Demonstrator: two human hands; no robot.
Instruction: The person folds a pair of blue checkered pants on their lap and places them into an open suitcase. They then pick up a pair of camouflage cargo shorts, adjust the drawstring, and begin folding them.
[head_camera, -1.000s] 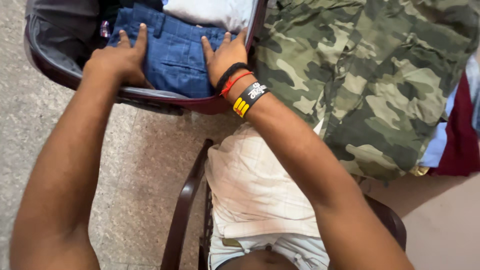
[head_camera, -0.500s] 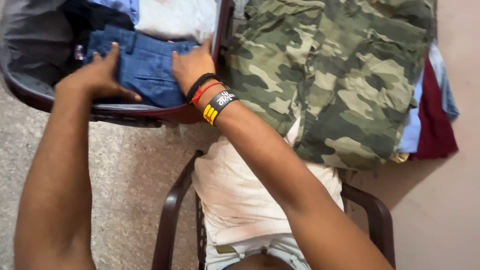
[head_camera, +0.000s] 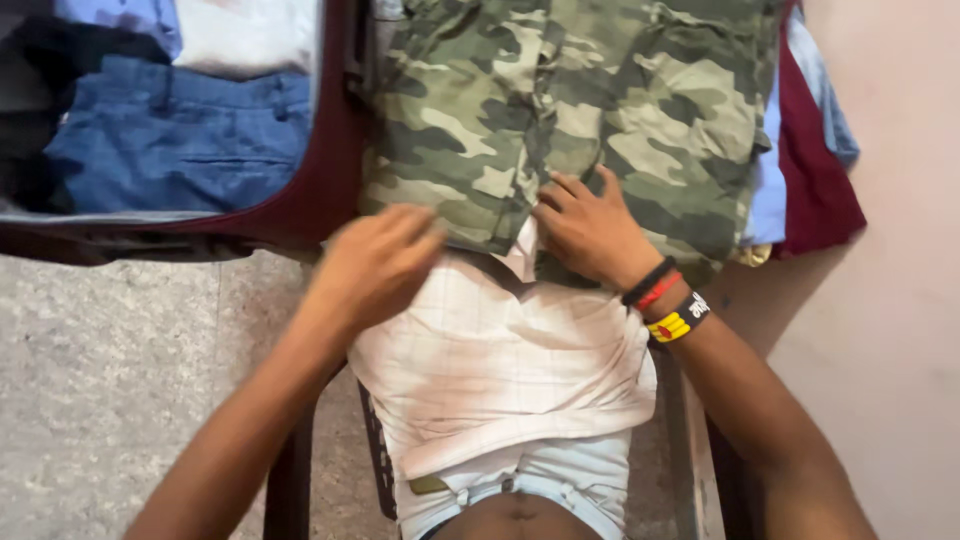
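Green camouflage trousers (head_camera: 560, 110) lie spread on a pile of clothes at top centre. My right hand (head_camera: 590, 228), with bands on its wrist, rests on their near edge with fingers spread. My left hand (head_camera: 375, 262), blurred by motion, hovers at the trousers' lower left edge, fingers loosely curled, holding nothing I can see. Folded blue trousers (head_camera: 175, 140) lie in the open maroon suitcase (head_camera: 320, 205) at top left, with a white garment (head_camera: 245, 35) behind them. No hand touches the suitcase.
A cream checked cloth (head_camera: 500, 360) lies over a dark plastic chair (head_camera: 290, 480) right below the hands. Maroon (head_camera: 815, 170) and light blue (head_camera: 768, 190) garments stick out under the camouflage trousers. Speckled stone floor (head_camera: 110, 380) at left, a pinkish wall (head_camera: 890, 250) at right.
Both hands left the blue trousers in the suitcase and moved right to the camouflage trousers. The view shifted right too, so the suitcase now sits at the left edge.
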